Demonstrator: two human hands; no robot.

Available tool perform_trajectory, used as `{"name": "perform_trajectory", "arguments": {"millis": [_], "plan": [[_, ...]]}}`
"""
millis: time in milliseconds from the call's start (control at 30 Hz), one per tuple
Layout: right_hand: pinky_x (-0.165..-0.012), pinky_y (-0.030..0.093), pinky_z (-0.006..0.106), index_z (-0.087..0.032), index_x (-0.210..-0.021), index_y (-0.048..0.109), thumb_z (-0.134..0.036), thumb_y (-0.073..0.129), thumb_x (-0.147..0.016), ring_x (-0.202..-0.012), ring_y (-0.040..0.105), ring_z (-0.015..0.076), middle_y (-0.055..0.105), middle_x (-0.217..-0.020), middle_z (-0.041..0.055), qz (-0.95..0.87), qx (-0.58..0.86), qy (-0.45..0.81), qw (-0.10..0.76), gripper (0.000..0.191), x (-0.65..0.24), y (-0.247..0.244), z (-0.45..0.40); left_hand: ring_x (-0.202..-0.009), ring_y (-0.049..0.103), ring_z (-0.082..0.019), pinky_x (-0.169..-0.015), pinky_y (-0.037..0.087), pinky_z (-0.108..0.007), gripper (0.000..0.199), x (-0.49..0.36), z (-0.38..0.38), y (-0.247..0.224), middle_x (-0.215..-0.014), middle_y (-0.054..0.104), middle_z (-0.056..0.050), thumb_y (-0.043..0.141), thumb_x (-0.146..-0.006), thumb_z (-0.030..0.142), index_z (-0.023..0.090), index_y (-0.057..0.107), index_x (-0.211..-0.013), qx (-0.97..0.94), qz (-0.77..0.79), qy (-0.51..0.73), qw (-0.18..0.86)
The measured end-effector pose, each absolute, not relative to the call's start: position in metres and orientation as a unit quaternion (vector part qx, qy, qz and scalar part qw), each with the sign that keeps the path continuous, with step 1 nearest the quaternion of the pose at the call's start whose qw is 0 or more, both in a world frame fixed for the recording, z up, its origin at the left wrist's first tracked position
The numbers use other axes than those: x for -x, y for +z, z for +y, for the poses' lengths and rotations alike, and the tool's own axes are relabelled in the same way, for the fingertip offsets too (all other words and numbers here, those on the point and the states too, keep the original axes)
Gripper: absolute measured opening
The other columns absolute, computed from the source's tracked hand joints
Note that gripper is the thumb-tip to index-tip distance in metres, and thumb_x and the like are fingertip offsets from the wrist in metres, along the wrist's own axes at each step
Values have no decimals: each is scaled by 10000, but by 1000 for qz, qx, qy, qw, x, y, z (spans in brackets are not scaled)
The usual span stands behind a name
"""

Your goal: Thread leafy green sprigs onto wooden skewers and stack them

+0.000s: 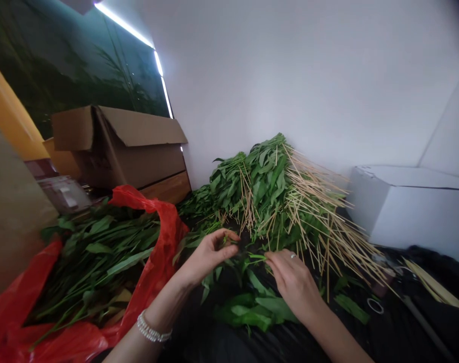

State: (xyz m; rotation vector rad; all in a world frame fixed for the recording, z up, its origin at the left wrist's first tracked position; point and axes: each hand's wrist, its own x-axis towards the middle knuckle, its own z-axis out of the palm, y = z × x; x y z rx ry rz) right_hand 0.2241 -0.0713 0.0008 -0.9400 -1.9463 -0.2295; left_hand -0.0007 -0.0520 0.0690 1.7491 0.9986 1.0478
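Observation:
My left hand (216, 248) is curled with a bit of leafy green stem (226, 241) between its fingers, and leaves hang below it. To its right, my right hand (292, 276) pinches a thin green stem (256, 257) between thumb and fingertips. The two hands are a short way apart. Beneath them lies a small heap of loose green leaves (259, 310) on black sheeting (199, 340). Behind rises a pile of leaf bunches (265, 176) on thin wooden sticks (320, 201), the sticks fanning out to the right.
An open red plastic bag (165, 237) full of long leafy stems (112, 247) stands at left. Behind it is a cardboard box (146, 161) with raised flaps. A white box (410, 201) sits at right against the wall. A white ring (375, 305) and pale strips (437, 285) lie at front right.

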Motion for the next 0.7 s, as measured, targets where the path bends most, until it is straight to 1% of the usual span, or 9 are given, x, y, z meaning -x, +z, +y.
{"name": "perform_trajectory", "arguments": {"millis": [67,133,200,300,433,500,567,633,700], "plan": [[-721,477,356,-189,-1032,596,-124,425,-968,-774,603,202,650,-819,52,-798,376,-97,461,194,-221,0,-73,-601,499,-97,-567,390,-209,282,-7,-53,66,-741,604,9,715,-775,375,158,680,-952,-735,407,401,365],[-722,475,360,-175,-1045,592,-110,434,-963,-782,599,206,652,-826,58,-805,370,-104,452,189,-221,-1,-74,-691,564,-132,-647,434,-236,189,-14,-54,62,-790,647,-14,680,-817,317,172,721,-931,-781,414,375,279],[-731,471,365,-164,-1052,589,-98,441,-956,-788,596,210,649,-828,63,-809,366,-113,445,188,-221,-2,-74,-770,597,-156,-705,451,-249,171,-19,-54,56,-826,665,-24,647,-853,283,199,733,-974,-830,404,338,184],[-757,461,369,-162,-1065,588,-80,435,-952,-805,595,212,646,-835,67,-815,366,-126,432,207,-221,-2,-74,-781,606,-155,-706,455,-239,208,-23,-53,49,-834,660,-24,575,-905,248,220,711,-1060,-882,380,264,86],[-767,442,367,-152,-1035,595,-77,439,-952,-803,583,214,634,-814,65,-818,364,-142,422,192,-218,-3,-75,-749,600,-157,-673,448,-235,201,-28,-56,50,-821,638,-30,535,-882,183,193,709,-983,-904,377,201,-2],[-737,429,359,-155,-975,598,-79,431,-955,-766,565,210,617,-782,56,-817,363,-145,423,184,-216,-3,-75,-717,586,-161,-651,434,-240,161,-31,-58,51,-776,623,-27,557,-811,148,183,706,-862,-903,385,190,-12],[-704,414,346,-165,-918,589,-79,415,-957,-728,544,204,598,-759,47,-815,367,-135,428,198,-214,-3,-76,-693,568,-158,-644,416,-243,142,-34,-60,52,-735,607,-21,555,-738,116,175,684,-752,-893,397,211,15],[-688,404,332,-173,-892,575,-83,410,-957,-719,534,198,590,-760,42,-812,368,-110,438,199,-212,-2,-78,-675,547,-149,-642,401,-242,156,-37,-58,49,-697,587,-13,526,-692,97,167,665,-689,-866,413,268,87],[-694,400,321,-180,-883,562,-86,412,-957,-724,534,191,585,-763,35,-810,362,-82,454,192,-210,0,-79,-674,533,-143,-648,394,-239,167,-39,-55,45,-678,577,-8,498,-670,103,158,655,-660,-818,423,337,195]]}}
